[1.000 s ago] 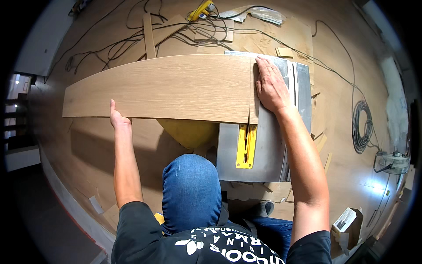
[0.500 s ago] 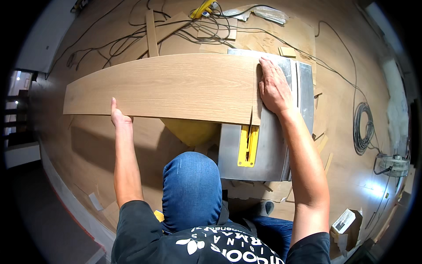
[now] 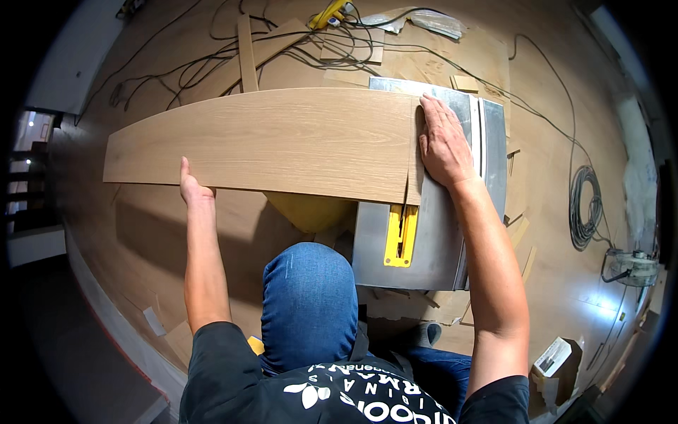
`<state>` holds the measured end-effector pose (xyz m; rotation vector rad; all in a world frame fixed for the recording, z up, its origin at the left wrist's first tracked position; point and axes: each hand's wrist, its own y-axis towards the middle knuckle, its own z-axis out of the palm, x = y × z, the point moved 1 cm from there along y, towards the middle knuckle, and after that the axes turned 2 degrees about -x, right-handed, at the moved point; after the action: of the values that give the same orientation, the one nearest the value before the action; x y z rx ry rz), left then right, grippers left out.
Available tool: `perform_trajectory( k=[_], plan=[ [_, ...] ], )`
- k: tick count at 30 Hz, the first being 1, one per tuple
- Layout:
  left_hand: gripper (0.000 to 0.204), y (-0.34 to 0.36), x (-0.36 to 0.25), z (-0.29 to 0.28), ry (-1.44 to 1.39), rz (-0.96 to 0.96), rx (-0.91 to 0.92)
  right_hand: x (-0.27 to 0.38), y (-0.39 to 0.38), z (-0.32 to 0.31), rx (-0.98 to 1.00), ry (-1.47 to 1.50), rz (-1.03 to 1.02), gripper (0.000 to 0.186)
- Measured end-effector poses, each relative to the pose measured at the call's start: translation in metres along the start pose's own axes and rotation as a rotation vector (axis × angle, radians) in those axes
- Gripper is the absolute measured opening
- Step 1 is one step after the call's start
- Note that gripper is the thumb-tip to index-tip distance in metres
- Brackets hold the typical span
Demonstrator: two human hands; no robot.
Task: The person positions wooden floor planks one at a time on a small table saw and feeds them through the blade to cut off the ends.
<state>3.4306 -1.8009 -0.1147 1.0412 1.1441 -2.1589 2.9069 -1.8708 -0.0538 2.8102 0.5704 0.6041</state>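
Note:
A long light wood-grain plank (image 3: 268, 141) lies across the metal top of a table saw (image 3: 371, 247). Its left part reaches out well past the saw. My left hand (image 3: 194, 185) grips the near edge of that overhanging part, thumb on top and fingers hidden beneath. Flat along the plank's right end rests my right hand (image 3: 446, 145), fingers stretched out and close together, partly on the saw top. The thin dark saw blade (image 3: 407, 192) shows at the plank's near edge, beside a narrow strip at its right end. A yellow slotted insert (image 3: 400, 244) surrounds the blade's slot.
Tangled black cables (image 3: 311, 49) and loose boards (image 3: 246, 60) lie on the floor beyond the saw. A cable coil (image 3: 585, 208) and a work lamp (image 3: 632, 268) are at the right. An open box (image 3: 554, 364) stands at the lower right. My knee (image 3: 311, 304) is close to the saw.
The plank's near right corner sits slightly closer to me and covers a little more of the yellow insert. Both hands keep their places on the plank; the whole view has shifted slightly.

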Motion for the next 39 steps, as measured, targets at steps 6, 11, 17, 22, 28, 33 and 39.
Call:
perform_trajectory(
  k=[6,11,17,22,28,33,39],
  plan=[
    [0.045,-0.004,0.001,-0.001,0.016,0.011,0.018,0.001,-0.004,-0.001,-0.008,0.009,-0.002,0.058],
    [0.049,0.001,0.001,-0.008,0.020,0.015,-0.015,0.003,-0.007,-0.001,-0.012,0.001,-0.012,0.058],
    [0.043,0.000,-0.001,-0.014,-0.020,-0.017,0.028,0.007,-0.010,-0.004,-0.008,0.029,-0.009,0.058],
    [0.048,-0.003,0.001,-0.013,-0.015,-0.013,0.008,0.008,-0.014,-0.007,-0.010,-0.001,-0.010,0.058],
    [0.047,-0.002,-0.002,-0.025,-0.015,-0.008,0.041,0.014,-0.015,-0.011,-0.009,0.023,-0.018,0.059],
    [0.049,-0.003,-0.002,-0.026,-0.018,-0.023,0.030,0.012,-0.016,-0.012,-0.027,0.014,-0.038,0.059],
    [0.046,-0.009,-0.002,-0.027,-0.002,-0.019,0.046,0.013,-0.019,-0.011,-0.032,0.032,-0.031,0.058]
  ],
)
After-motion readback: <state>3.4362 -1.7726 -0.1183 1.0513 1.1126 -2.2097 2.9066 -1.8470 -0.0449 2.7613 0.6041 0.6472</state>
